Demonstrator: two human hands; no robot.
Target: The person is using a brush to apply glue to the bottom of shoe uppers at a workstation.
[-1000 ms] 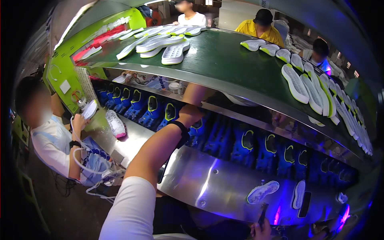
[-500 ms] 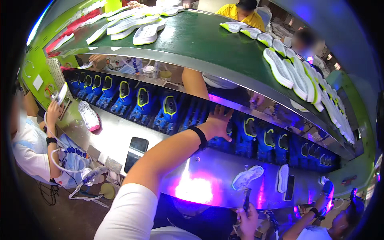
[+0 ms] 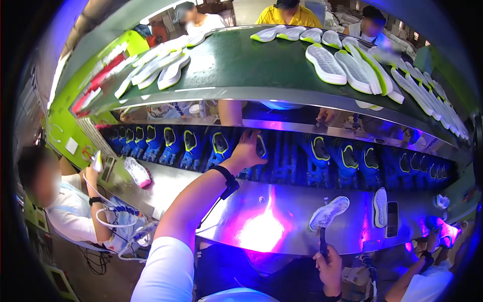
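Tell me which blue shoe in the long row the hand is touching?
The left hand rests on the blue shoe near the row's middle, just right of the one with the yellow-ringed opening. The other shoes have no hand on them.

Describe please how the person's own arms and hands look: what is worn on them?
The left arm has a short white sleeve ending above the elbow; the forearm is bare. A black band like a watch strap circles the wrist, and a thin dark cord hangs from it. The left hand wears no glove. The right hand is also bare, with a dark band at its wrist near the picture's lower edge.
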